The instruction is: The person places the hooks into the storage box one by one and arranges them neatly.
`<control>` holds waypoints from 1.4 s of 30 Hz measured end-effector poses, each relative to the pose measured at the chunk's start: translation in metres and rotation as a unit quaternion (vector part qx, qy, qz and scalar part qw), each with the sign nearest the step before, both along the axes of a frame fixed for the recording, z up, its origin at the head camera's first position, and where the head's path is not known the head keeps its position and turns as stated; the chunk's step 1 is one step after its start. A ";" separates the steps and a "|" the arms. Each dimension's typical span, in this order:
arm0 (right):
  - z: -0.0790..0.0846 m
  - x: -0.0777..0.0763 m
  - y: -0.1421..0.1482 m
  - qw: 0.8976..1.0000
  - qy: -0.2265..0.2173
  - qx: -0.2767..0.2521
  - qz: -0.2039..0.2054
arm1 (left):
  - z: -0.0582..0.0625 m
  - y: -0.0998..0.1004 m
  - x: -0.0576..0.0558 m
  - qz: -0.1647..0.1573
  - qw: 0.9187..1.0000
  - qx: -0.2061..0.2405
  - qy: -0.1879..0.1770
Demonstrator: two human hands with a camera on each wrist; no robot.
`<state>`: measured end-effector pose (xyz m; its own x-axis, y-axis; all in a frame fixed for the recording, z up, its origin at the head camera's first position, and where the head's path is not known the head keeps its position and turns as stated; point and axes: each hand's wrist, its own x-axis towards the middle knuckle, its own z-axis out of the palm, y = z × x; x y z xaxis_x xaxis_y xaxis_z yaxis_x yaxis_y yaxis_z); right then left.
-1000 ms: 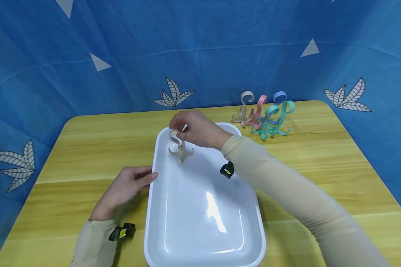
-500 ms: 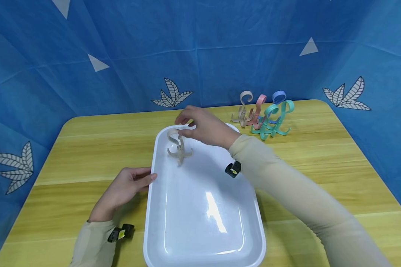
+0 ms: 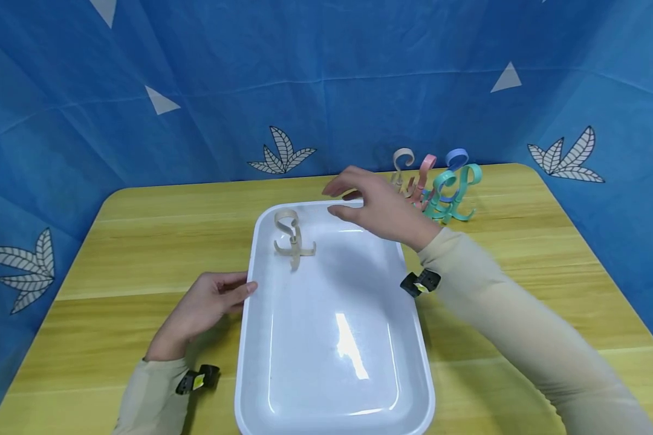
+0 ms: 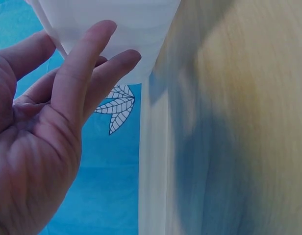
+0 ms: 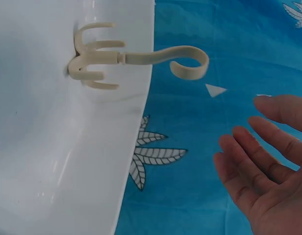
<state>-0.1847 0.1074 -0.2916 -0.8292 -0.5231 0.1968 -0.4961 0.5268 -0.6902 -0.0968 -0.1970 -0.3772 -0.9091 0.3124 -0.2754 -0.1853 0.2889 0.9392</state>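
Note:
A beige octopus-style hook (image 3: 294,241) with a curled top stands on its upturned prongs in the far left corner of the white tray (image 3: 315,344). My right hand (image 3: 383,208) hovers over the tray's far right corner with fingers spread and holding nothing; the right wrist view shows it apart from the beige hook (image 5: 99,58). With my left hand (image 3: 209,302) I hold the tray's left side, thumb on the rim. The left wrist view has its fingers (image 4: 75,78) against the outer wall.
Behind the right hand, beyond the tray, stand more such hooks: another beige one (image 3: 403,152), a pink one (image 3: 425,169), a blue one (image 3: 457,155) and two green ones, the rightmost (image 3: 461,190) included. A blue patterned cloth (image 3: 326,90) rises behind the wooden table (image 3: 158,241).
My right hand has let go of the beige hook and moved right, away from it. The hook stays standing in the tray. The left hand has not moved.

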 end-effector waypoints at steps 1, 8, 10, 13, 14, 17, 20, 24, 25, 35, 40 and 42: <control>0.001 0.001 0.003 1.000 0.005 -0.006 -0.001 | 0.000 0.000 0.000 0.000 1.000 0.000 0.000; 0.003 0.007 0.023 0.998 0.047 -0.035 -0.006 | -0.001 -0.001 -0.001 0.003 1.000 -0.007 -0.002; 0.004 0.009 0.030 0.998 0.046 -0.047 -0.013 | -0.001 -0.001 -0.001 0.005 1.000 -0.009 -0.002; 0.005 0.013 0.042 0.996 0.042 -0.074 -0.025 | -0.001 -0.001 -0.001 0.004 1.000 -0.009 -0.002; 0.005 0.014 0.046 0.995 0.042 -0.079 -0.032 | 0.000 0.000 -0.001 0.004 1.000 -0.010 -0.002; 0.005 0.018 0.057 0.993 0.046 -0.093 -0.047 | 0.001 0.001 -0.001 0.000 1.000 -0.011 0.000; 0.005 0.022 0.067 0.993 0.047 -0.087 -0.070 | 0.001 0.001 -0.001 0.000 1.000 -0.010 0.000; 0.005 0.024 0.076 0.992 0.045 -0.078 -0.092 | 0.002 0.001 -0.001 0.002 1.000 -0.008 -0.003; 0.005 0.025 0.078 0.991 0.045 -0.076 -0.097 | 0.002 0.000 -0.001 0.002 1.000 -0.007 -0.003; 0.005 0.027 0.112 0.986 0.040 -0.060 -0.153 | -0.001 0.000 -0.001 0.002 1.000 0.001 -0.006; 0.005 0.027 0.126 0.982 0.039 -0.046 -0.181 | -0.001 0.000 -0.001 0.003 1.000 -0.009 -0.002; 0.005 0.027 0.130 0.979 0.041 -0.041 -0.193 | -0.001 0.000 -0.001 0.002 1.000 -0.010 -0.002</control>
